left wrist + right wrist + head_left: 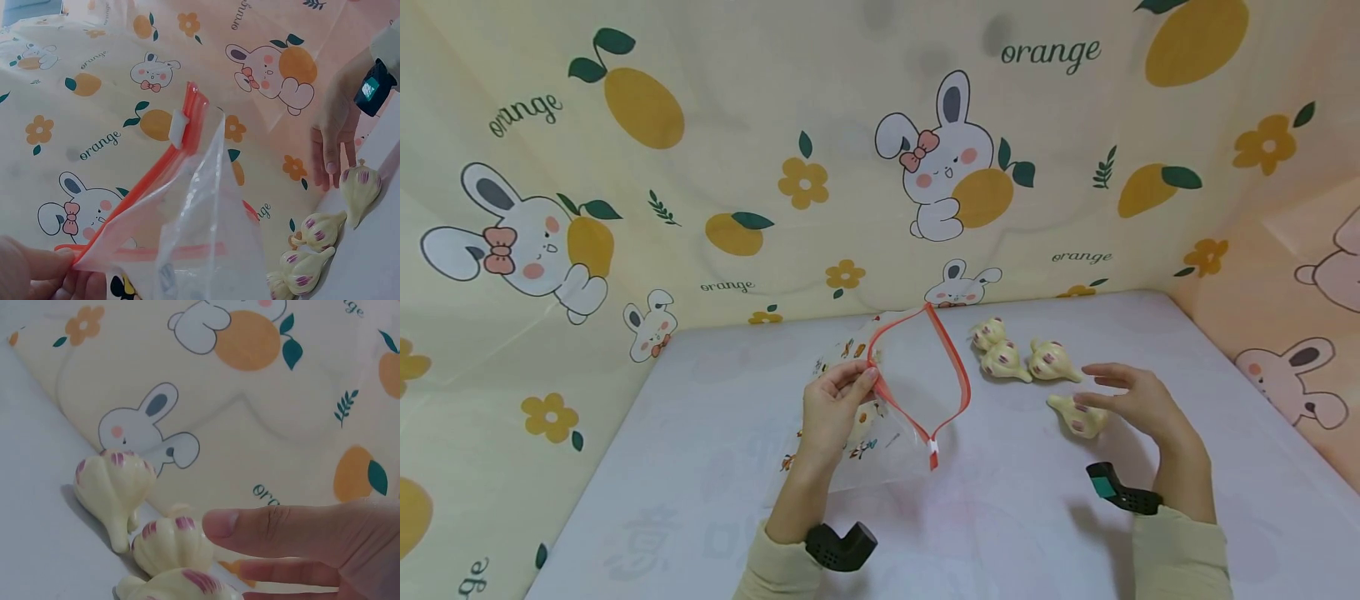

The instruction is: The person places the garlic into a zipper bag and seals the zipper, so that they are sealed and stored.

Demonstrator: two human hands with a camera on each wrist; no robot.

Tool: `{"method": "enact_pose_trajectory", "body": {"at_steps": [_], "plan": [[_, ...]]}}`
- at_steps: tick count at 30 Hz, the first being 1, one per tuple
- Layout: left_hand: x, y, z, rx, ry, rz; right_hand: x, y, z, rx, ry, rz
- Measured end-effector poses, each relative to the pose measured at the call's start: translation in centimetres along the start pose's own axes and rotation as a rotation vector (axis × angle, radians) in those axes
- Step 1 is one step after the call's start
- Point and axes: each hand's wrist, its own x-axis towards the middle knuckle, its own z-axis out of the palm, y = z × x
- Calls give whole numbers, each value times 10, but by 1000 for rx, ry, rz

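My left hand (835, 407) pinches the red zip rim of a clear, printed zip bag (883, 462) between thumb and fingers. The bag's mouth gapes wide, with a white slider (179, 129) at one end of the rim. Over on the right, my right hand (1142, 407) is held just above the nearest garlic bulb (1082, 419), thumb and fingers apart with nothing gripped. Whether a fingertip touches that bulb I cannot tell. Several cream garlic bulbs with purple streaks lie on the table, among them one garlic bulb (116, 487) in the right wrist view.
The white table (992, 533) runs back to a cream cloth wall (850, 100) printed with rabbits and oranges. A second cloth wall (1240, 292) stands along the right edge. Black wrist cameras sit on both forearms.
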Motion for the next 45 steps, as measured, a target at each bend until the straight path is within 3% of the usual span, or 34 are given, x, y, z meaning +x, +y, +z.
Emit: {"method": "enact_pose_trajectory", "body": {"at_steps": [9, 28, 45], "plan": [[2, 1, 3, -23, 24, -31, 4, 7, 2, 11, -57, 36], [2, 0, 3, -12, 31, -20, 6, 10, 2, -1, -148, 110], [2, 0, 3, -5, 35, -41, 5, 9, 2, -21, -121, 89]]}}
